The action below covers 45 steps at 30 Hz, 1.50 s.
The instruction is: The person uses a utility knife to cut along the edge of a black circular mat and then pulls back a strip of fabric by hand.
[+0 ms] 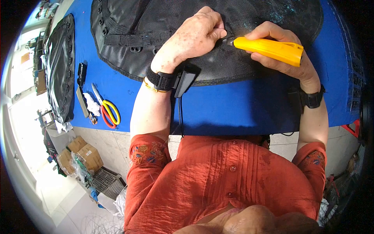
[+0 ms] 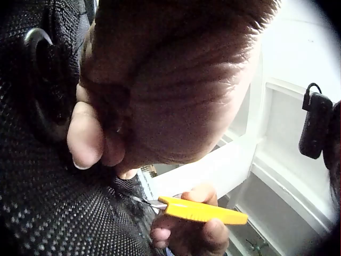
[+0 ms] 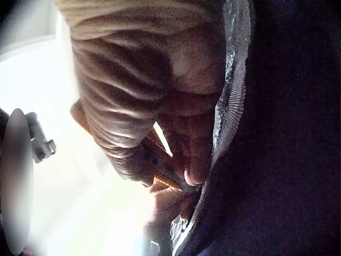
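right hand [image 1: 297,71] grips yellow tool [image 1: 269,50]; blue tabletop [image 1: 233,105] bears illegible scrawl [image 1: 131,92]

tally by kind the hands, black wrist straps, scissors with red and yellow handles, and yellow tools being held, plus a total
Hands (left hand, right hand): 2
Black wrist straps: 2
Red-and-yellow-handled scissors: 1
Yellow tool, held: 1
Total: 6

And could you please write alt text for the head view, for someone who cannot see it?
A red-shirted person grips a yellow tool in the right hand, its tip near the left hand, over black mesh fabric on a blue table. Scissors with red and yellow handles lie to the left.
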{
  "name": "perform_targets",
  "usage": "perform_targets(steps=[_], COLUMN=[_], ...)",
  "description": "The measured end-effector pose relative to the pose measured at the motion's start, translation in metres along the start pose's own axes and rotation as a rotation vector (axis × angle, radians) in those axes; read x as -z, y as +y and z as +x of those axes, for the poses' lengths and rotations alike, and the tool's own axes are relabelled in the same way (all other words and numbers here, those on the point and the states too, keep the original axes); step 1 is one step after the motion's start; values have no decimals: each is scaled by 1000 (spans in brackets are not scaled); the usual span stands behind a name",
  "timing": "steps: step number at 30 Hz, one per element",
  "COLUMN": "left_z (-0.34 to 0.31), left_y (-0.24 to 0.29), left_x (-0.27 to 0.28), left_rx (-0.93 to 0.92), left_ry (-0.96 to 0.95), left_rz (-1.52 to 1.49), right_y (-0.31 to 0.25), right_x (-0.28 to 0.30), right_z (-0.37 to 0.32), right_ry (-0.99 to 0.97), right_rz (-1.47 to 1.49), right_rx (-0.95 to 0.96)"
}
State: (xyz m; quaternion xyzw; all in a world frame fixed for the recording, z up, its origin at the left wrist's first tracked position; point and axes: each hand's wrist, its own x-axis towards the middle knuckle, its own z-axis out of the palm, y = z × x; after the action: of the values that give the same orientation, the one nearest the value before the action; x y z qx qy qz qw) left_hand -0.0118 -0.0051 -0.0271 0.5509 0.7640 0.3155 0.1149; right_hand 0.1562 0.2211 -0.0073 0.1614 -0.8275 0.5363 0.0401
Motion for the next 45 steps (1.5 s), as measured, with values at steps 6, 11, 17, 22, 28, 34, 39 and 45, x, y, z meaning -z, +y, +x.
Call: perform_targets(steps=[6, 11, 17, 22, 28, 34, 39, 45], left_z=[2, 2, 1, 2, 2, 1, 1, 1], left_y=[4, 7, 6, 5, 6, 2, 1, -1], left_x=[3, 3, 3, 3, 3, 0, 0, 1], left_rx=[14, 39, 29, 11, 12, 21, 11, -7], left_ry=[-17, -25, -18, -16, -20, -16, -10, -19], left_rz=[19, 15, 17, 13, 18, 12, -8, -2], right_y=[1, -1, -1, -2, -1, -1, -2, -3], right_x=[0, 0, 1, 6, 9, 16, 16, 10], right_z=[0, 0, 1, -1, -2, -1, -3, -3], right_ry=[1, 6, 10, 17, -8, -15, -23, -24], right_rz=[-3, -10, -40, -92, -117, -119, -92, -17], right_rx=[0, -13, -31, -50, -63, -67, -63, -52])
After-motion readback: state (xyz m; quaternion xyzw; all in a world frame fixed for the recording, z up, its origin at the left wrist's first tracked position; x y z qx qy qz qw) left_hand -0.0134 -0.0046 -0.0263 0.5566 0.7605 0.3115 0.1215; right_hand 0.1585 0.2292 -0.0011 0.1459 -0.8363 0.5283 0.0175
